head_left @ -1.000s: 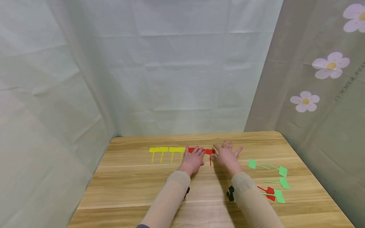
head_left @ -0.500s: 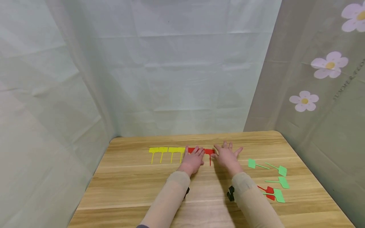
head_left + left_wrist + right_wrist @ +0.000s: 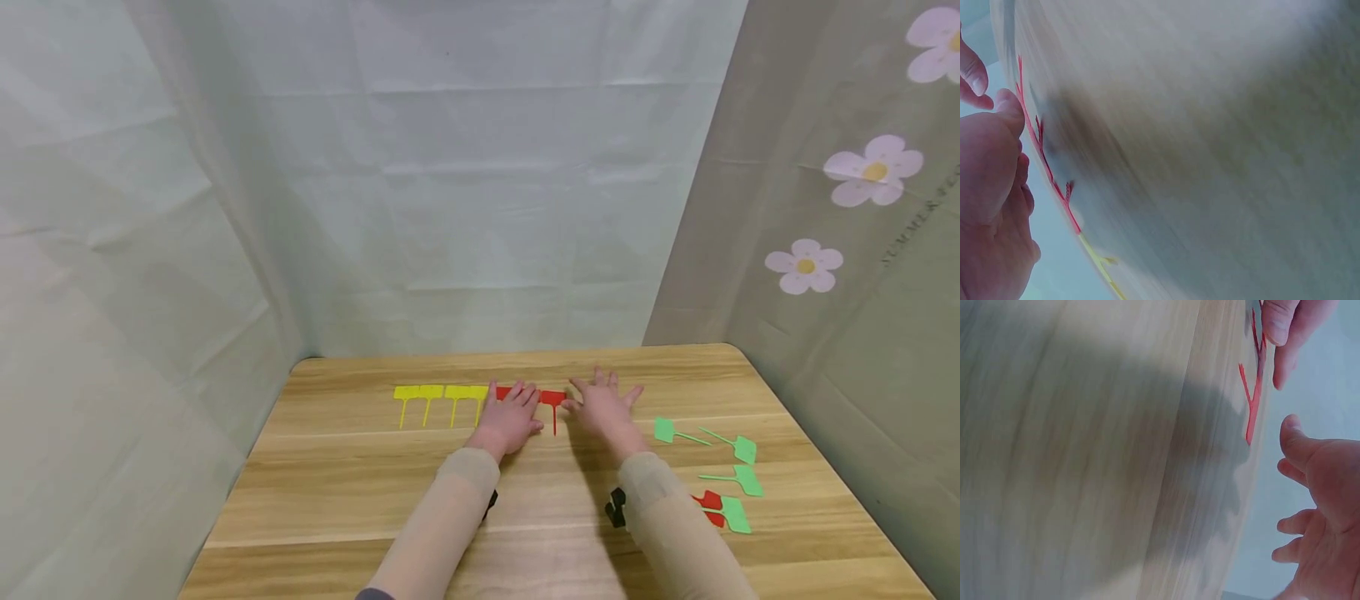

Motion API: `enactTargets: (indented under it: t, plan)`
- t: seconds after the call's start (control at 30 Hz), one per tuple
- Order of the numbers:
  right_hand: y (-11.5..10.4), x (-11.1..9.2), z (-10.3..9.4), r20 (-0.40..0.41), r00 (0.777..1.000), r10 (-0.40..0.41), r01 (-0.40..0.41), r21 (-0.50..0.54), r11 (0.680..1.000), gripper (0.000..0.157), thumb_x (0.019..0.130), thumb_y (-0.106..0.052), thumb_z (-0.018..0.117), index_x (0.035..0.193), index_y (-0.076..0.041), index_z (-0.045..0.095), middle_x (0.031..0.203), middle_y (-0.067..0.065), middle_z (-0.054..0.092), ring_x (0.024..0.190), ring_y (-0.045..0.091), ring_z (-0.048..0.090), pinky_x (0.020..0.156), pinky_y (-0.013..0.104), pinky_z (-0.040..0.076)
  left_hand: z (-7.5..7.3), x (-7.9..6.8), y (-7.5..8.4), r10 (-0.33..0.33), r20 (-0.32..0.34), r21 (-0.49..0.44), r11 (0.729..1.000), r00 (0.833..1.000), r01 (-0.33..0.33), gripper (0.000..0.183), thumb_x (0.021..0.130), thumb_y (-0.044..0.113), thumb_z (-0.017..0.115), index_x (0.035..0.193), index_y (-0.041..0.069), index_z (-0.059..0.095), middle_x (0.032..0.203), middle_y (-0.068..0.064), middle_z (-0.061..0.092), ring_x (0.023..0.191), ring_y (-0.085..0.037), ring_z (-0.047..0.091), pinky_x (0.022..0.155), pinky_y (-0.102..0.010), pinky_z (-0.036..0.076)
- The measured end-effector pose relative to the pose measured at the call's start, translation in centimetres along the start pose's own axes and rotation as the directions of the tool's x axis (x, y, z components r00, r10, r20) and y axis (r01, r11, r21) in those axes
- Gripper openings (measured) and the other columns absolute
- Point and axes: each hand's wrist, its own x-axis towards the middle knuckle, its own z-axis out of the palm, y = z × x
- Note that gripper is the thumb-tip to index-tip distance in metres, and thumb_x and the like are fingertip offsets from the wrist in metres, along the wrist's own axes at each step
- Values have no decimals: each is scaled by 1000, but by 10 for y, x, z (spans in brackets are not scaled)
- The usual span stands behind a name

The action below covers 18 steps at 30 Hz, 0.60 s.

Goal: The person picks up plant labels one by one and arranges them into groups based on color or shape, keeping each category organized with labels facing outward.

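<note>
Flat T-shaped plastic plant labels lie in a row near the table's far edge, heads side by side and stems toward me. Several yellow labels [image 3: 431, 392] form the left part, and red labels [image 3: 506, 392] continue it. My left hand [image 3: 508, 421] lies over the middle of the red ones with fingers extended, hiding part of them. The rightmost red label [image 3: 553, 398] shows between my hands. My right hand [image 3: 606, 410] is just right of it, fingers spread and holding nothing; in the right wrist view a gap separates the thumb from the red label [image 3: 1252, 412].
On the right of the wooden table [image 3: 337, 492], several green labels [image 3: 746, 481] lie scattered. One overlaps a red label [image 3: 712, 504], partly behind my right forearm. Pale cloth [image 3: 480, 208] hangs behind the table, with a flowered panel [image 3: 805, 267] at right.
My right hand has shifted slightly right, away from the end red label. The left hand stays nearly in place on the row. The labels look unmoved.
</note>
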Motion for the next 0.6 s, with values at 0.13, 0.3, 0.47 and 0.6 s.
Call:
enactTargets:
  t: [0.13,0.3,0.47,0.6]
  plan:
    - [14,-1,-3,-45,999,-30,30,-14,999,59,97,-47,60,150,-22,48,160,28,19,144,55,14,101,84,4,1,2,3,23,-29,2,1000,999,-23,68,101,55,43,158,19,31,163,5,27,151,-18,19,118,-62,9]
    - [37,-11,-11,-89,994,-64,66,27,997,54,99,-40,59,147,-15,52,156,33,25,141,57,20,103,79,18,-1,5,11,32,-36,-2,999,999,-32,68,101,54,43,158,19,31,163,3,27,151,-19,18,118,-61,8]
    - [61,-28,-25,-92,993,-74,77,33,996,57,101,-45,54,146,-12,51,155,35,25,140,58,22,102,77,24,-1,10,20,37,-34,-3,999,999,-37,68,101,54,44,158,18,31,163,4,26,151,-18,17,119,-59,8]
    - [80,-41,-35,-102,993,-63,66,30,997,61,101,-52,49,146,-11,51,154,36,25,139,59,22,101,77,27,3,15,26,41,-27,22,999,999,-41,68,102,56,41,158,20,30,164,5,23,152,-17,14,119,-59,7]
